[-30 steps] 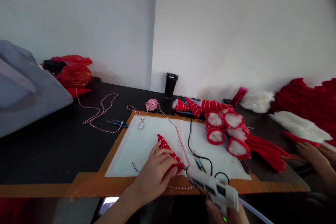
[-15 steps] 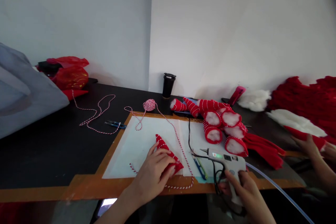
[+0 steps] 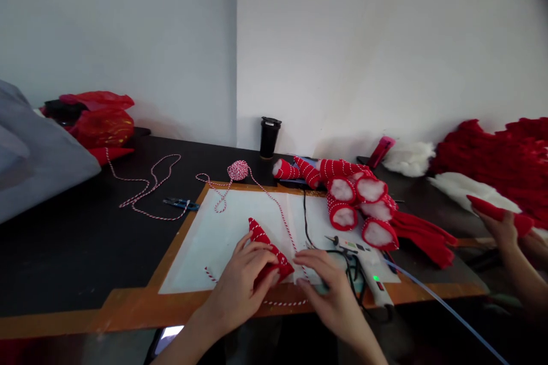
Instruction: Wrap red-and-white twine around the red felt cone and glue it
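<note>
The cone (image 3: 268, 248) is red felt wound with red-and-white string (image 3: 274, 208), lying on the white mat (image 3: 205, 239) with its tip pointing away. The left hand (image 3: 244, 285) presses it down, fingers curled over its wide end. The right hand (image 3: 331, 291) lies open and empty, fingertips just beside the cone. One glue gun (image 3: 363, 265) rests to the right, and four finished stuffed cones (image 3: 359, 205) show their white ends behind it.

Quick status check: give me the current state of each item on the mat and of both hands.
Red cone: flat on the white mat, pinned under the left hand.
Right hand: open, fingers on the red-white string beside the cone.
Glue gun: lying on its side, unheld, green light on.
Yarn ball: partly unwound.
Stuffed cones: piled, white filling showing.
</note>
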`<action>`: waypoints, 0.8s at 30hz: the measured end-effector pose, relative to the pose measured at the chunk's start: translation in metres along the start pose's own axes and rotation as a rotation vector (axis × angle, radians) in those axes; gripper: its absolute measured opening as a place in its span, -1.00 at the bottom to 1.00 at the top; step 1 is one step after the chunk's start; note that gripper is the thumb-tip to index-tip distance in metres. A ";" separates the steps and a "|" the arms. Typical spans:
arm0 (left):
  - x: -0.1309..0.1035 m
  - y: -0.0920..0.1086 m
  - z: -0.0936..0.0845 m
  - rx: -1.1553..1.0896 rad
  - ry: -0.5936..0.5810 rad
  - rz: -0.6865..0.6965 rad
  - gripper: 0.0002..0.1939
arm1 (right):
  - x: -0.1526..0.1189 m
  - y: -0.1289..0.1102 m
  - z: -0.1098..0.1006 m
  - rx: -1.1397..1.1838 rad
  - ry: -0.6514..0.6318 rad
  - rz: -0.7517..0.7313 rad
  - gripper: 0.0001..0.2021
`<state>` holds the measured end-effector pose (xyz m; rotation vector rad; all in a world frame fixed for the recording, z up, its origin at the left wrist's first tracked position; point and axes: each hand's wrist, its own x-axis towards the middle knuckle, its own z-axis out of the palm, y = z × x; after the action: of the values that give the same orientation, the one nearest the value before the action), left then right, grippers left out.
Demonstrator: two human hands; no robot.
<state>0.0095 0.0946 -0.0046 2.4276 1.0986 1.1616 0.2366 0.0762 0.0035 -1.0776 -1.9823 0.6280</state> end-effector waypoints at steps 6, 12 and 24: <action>-0.004 0.001 -0.007 -0.049 -0.030 -0.069 -0.86 | 0.019 0.001 0.027 0.189 0.019 -0.002 -0.69; -0.001 0.008 -0.017 -0.081 0.034 -0.097 -0.71 | 0.021 -0.004 0.028 0.186 0.048 -0.021 -0.70; 0.019 0.035 -0.004 0.145 0.136 -0.021 -0.85 | 0.025 -0.010 0.036 0.218 0.067 0.056 -0.72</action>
<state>0.0325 0.0838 0.0261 2.4674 1.2870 1.2991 0.1939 0.0904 -0.0005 -1.0100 -1.7848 0.8073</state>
